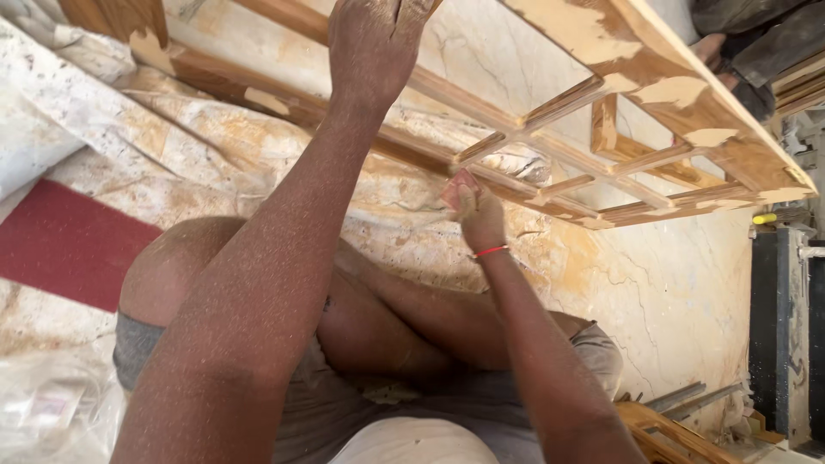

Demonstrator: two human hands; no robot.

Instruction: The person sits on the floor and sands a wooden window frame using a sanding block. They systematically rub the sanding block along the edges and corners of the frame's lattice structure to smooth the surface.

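A wooden lattice frame (653, 94) with pale filler patches lies tilted across the top of the view. My left hand (374, 39), coated in sawdust, reaches up and grips one of its long rails; the fingertips are cut off by the picture's top edge. My right hand (477, 215), with a red thread around the wrist, pinches a small pinkish piece of sandpaper (458, 187) and presses it against a lower rail of the frame. My bent knees sit below both arms.
A dusty plastic sheet (198, 146) covers the marble floor (679, 292) under the frame. A red mat (69, 245) lies at the left. Metal bars and wood pieces (687, 404) rest at lower right beside a dark stand (782, 326). Another person's dark-clothed legs (756, 43) show at top right.
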